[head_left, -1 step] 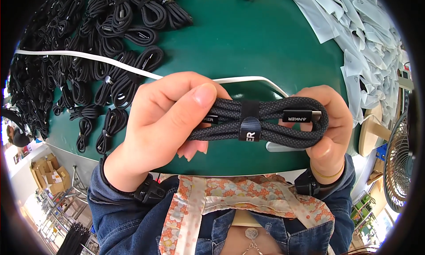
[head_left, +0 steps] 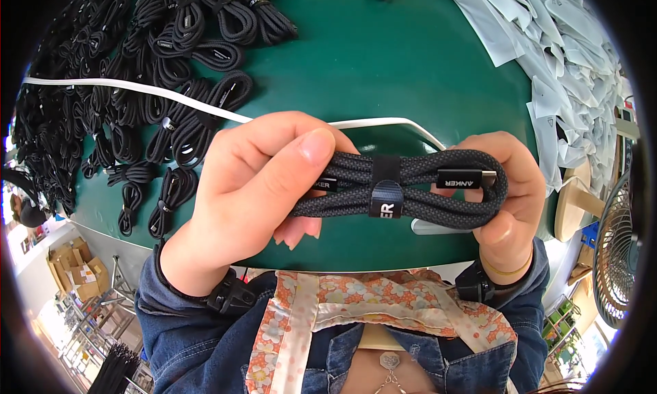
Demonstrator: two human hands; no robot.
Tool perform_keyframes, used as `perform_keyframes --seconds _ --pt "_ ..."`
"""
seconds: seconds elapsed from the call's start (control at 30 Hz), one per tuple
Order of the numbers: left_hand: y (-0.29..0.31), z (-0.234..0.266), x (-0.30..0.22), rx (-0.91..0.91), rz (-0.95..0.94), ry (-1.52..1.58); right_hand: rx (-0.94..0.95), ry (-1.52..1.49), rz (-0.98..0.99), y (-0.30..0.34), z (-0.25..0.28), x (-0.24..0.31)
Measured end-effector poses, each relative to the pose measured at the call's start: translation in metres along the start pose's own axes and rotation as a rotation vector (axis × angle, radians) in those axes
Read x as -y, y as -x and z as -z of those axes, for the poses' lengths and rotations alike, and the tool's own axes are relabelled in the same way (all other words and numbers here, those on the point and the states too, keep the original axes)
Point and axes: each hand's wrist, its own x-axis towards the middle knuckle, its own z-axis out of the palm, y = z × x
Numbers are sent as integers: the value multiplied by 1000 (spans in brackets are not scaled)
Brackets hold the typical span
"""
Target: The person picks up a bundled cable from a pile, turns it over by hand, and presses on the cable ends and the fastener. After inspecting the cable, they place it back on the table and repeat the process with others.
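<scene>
Between my two hands is a coiled black braided charging cable (head_left: 438, 213), held level above the table near its front edge. A black strap (head_left: 387, 169) wraps the middle of the bundle. At the right end, a connector (head_left: 460, 179) with a bare metal tip lies inside the loop. My left hand (head_left: 250, 189) pinches the left end, thumb on top, and covers most of a second connector there. My right hand (head_left: 513, 195) curls around the right loop, with its thumb below and fingers behind, partly hidden by the cable.
On the green table (head_left: 356, 59), many coiled black cables (head_left: 123, 72) are heaped at left. Pale translucent bags (head_left: 547, 45) pile up at far right. A white cord (head_left: 157, 91) crosses behind my hands. A fan (head_left: 612, 257) stands right; cardboard boxes (head_left: 82, 274) sit lower left.
</scene>
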Motion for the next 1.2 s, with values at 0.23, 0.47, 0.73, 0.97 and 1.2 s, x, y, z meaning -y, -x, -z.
perform_keyframes --seconds 0.23,0.47,0.73,0.97,1.2 --pt "0 -4 -4 4 90 -28 -15 36 24 0 0 0" --pt "-4 -6 6 18 -34 -135 -83 -117 39 -5 -7 -5" --pt "-1 -11 6 43 -122 197 162 -460 28 -14 11 -17" --pt "0 2 6 137 -137 310 84 -721 -96 -6 7 -17" --pt "-3 4 -4 36 39 439 184 -537 -34 -12 8 -18"
